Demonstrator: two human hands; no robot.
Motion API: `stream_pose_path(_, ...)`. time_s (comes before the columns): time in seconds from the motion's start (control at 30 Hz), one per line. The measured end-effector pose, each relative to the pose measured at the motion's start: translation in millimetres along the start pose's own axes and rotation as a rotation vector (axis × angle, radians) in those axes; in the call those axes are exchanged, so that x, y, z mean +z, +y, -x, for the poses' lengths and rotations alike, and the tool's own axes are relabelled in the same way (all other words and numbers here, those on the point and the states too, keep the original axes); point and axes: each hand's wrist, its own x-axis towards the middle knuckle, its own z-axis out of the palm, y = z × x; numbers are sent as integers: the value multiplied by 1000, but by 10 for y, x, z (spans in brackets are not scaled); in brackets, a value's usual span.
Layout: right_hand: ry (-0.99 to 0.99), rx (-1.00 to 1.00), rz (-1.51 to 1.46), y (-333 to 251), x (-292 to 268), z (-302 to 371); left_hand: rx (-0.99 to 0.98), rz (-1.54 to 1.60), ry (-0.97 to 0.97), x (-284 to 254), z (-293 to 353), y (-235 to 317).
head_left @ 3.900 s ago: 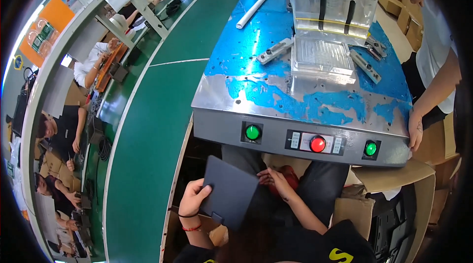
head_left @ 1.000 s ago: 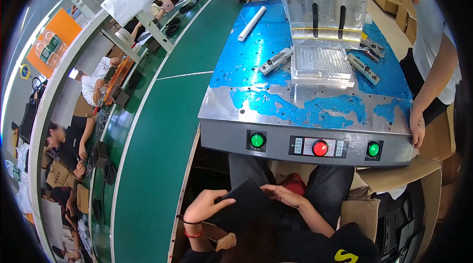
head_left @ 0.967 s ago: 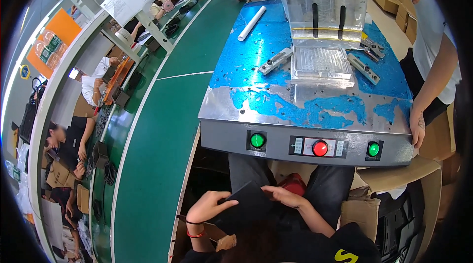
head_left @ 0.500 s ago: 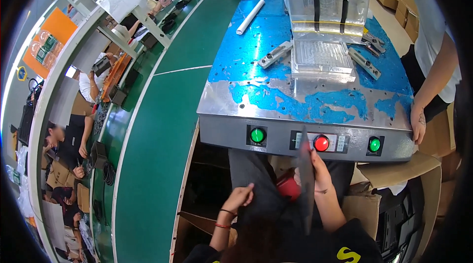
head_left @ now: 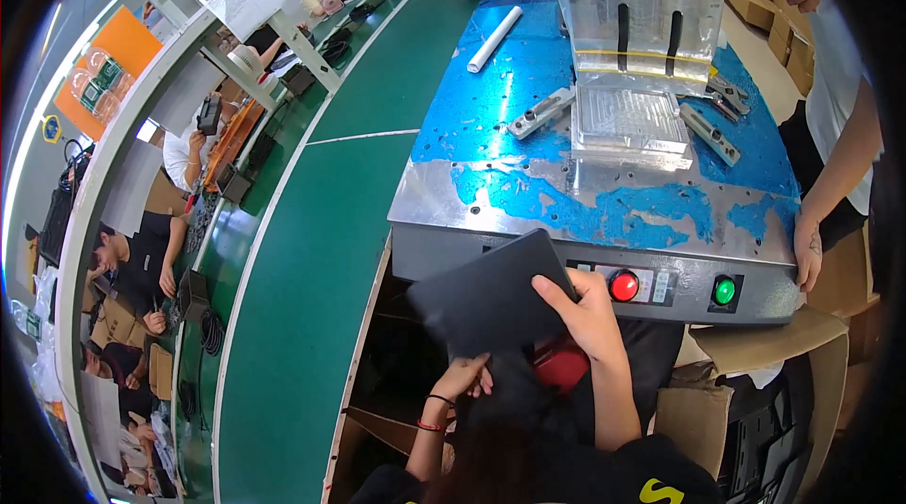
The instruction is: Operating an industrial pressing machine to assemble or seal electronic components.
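Observation:
A flat black rectangular panel (head_left: 495, 296) with rounded corners is held tilted in front of the machine's front edge. My right hand (head_left: 587, 310) is closed on its right side, thumb on the face turned up; the other fingers are mostly hidden behind it. My left hand (head_left: 462, 378) is just below the panel's lower edge, its fingers loosely curled with the thumb apart and nothing visible in them. Whether it touches the panel I cannot tell. The panel covers the left part of the machine's button strip; a red button (head_left: 624, 286) and a green button (head_left: 724, 292) show at its right.
On the blue-and-metal machine table (head_left: 510, 174) stand a ridged clear fixture block (head_left: 630, 122), metal clamp bars (head_left: 543, 113) and a white tube (head_left: 494, 39). A green conveyor (head_left: 311, 315) runs at left. An open carton (head_left: 774, 344) of black parts stands at right, near another person's hand (head_left: 809, 249).
My right hand has turned the panel from edge-on to face up and swung it left, over my left hand. My left hand has shifted slightly. The whole view has moved a little.

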Motion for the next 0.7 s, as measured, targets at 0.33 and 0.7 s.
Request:
stream_pose_path(0.33,21,63,-374,27,-258,43,587,478,445,341,69,-117)
stream_pose_path(0.7,-74,129,-426,62,-204,59,274,115,46,-16,84,-175)
